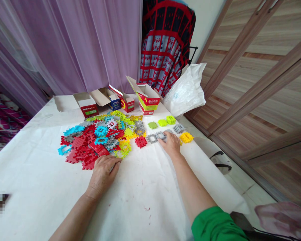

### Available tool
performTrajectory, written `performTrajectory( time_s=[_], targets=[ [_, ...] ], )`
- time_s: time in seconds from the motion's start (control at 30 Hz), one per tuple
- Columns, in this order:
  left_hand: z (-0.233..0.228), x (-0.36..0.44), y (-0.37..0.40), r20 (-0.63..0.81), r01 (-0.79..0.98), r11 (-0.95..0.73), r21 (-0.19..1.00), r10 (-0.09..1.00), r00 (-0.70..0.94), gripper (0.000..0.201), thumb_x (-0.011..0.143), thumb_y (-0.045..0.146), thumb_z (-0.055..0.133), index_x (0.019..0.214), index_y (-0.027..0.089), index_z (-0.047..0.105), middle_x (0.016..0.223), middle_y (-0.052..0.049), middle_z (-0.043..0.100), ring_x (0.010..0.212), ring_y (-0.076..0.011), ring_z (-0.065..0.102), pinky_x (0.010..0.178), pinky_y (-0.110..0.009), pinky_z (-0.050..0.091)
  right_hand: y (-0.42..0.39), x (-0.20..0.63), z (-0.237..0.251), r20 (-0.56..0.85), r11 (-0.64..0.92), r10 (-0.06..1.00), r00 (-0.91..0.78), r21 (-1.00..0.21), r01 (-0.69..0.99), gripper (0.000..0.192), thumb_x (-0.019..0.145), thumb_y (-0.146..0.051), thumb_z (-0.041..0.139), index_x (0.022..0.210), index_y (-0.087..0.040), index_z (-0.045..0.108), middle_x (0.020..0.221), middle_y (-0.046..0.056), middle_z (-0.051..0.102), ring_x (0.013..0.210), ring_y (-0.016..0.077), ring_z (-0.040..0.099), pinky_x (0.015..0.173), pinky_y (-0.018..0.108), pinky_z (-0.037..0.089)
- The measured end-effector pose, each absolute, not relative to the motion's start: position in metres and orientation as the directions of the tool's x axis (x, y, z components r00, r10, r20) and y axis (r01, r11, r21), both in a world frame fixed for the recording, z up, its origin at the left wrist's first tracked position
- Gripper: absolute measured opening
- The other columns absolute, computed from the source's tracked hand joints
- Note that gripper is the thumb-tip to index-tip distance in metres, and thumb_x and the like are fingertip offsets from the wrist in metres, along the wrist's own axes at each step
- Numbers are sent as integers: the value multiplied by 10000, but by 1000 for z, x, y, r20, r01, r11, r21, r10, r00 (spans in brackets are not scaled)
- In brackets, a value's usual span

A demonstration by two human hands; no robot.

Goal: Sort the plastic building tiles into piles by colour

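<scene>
Across the table a heap of interlocking plastic tiles point(84, 147) in red, blue, grey, yellow and lime lies to the left. My left hand point(104, 172) rests at the heap's front edge, beside a lime tile point(124, 149). Its fingers are curled together, and whatever is between them is hidden. Farther right, my right hand point(172, 144) reaches down with bent fingers onto a grey tile point(168, 131), which they partly cover. Other grey tiles point(152, 138) lie beside it, with a red tile point(140, 142) to the left and yellow tiles point(186, 137) to the right.
Lime tiles point(162, 123) lie behind the grey ones. Open cardboard boxes point(148, 100) stand along the back, with a white plastic bag point(187, 88) at the right corner. A wooden wardrobe point(261, 73) is beyond the table's right edge.
</scene>
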State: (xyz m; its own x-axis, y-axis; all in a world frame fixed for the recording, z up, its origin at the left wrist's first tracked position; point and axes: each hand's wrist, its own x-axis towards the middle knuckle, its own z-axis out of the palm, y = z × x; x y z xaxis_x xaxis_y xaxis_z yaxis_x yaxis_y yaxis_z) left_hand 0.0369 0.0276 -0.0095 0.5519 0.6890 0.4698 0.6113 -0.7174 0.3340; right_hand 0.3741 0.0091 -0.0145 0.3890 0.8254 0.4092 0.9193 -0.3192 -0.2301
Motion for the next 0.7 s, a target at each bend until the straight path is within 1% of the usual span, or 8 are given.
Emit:
performTrajectory(
  time_s=[0.27, 0.37, 0.47, 0.53, 0.6, 0.7],
  targets=[
    [-9, 37, 28, 464, 610, -711, 350, 697, 546, 276, 917, 325, 461, 932, 242, 724, 903, -44, 753, 894, -229, 663, 825, -398, 485, 8, 375, -14, 427, -308, 821, 379, -227, 924, 376, 819, -417, 632, 1124, -197, 622, 1073, 94, 676, 988, 265, 555, 808, 355, 371],
    [-10, 37, 28, 461, 608, -711, 353, 698, 548, 275, 918, 320, 462, 935, 239, 724, 906, -45, 753, 897, -230, 662, 827, -399, 483, 6, 373, -11, 458, -290, 808, 371, -239, 927, 312, 826, -376, 627, 1082, -201, 657, 1080, 90, 670, 994, 255, 548, 821, 352, 371],
    [-10, 38, 28, 454, 609, -710, 353, 699, 552, 276, 918, 322, 462, 937, 240, 725, 898, -43, 753, 890, -230, 665, 834, -405, 480, 3, 367, -8, 494, -211, 811, 313, -253, 944, 194, 841, -323, 600, 977, -233, 705, 1056, 61, 673, 984, 231, 543, 833, 342, 363],
    [-10, 37, 28, 451, 607, -709, 358, 701, 553, 278, 918, 318, 460, 941, 239, 725, 902, -43, 752, 896, -231, 664, 835, -406, 481, 1, 360, -7, 494, -140, 833, 249, -247, 959, 165, 841, -323, 599, 917, -248, 725, 1017, 48, 677, 962, 219, 541, 840, 340, 359],
    [-10, 37, 28, 450, 607, -708, 362, 703, 551, 282, 919, 314, 455, 943, 237, 725, 914, -46, 750, 906, -233, 661, 831, -404, 481, 0, 352, -6, 474, -79, 862, 179, -225, 971, 173, 831, -341, 613, 922, -257, 734, 1002, 45, 673, 951, 217, 535, 847, 344, 354],
    [-10, 37, 28, 453, 608, -710, 356, 700, 552, 284, 921, 314, 451, 942, 234, 723, 912, -47, 749, 898, -233, 662, 826, -405, 479, 0, 343, -4, 422, -27, 901, 102, -180, 983, 215, 819, -357, 625, 986, -275, 732, 1014, 45, 660, 966, 224, 521, 849, 350, 347]
  ],
)
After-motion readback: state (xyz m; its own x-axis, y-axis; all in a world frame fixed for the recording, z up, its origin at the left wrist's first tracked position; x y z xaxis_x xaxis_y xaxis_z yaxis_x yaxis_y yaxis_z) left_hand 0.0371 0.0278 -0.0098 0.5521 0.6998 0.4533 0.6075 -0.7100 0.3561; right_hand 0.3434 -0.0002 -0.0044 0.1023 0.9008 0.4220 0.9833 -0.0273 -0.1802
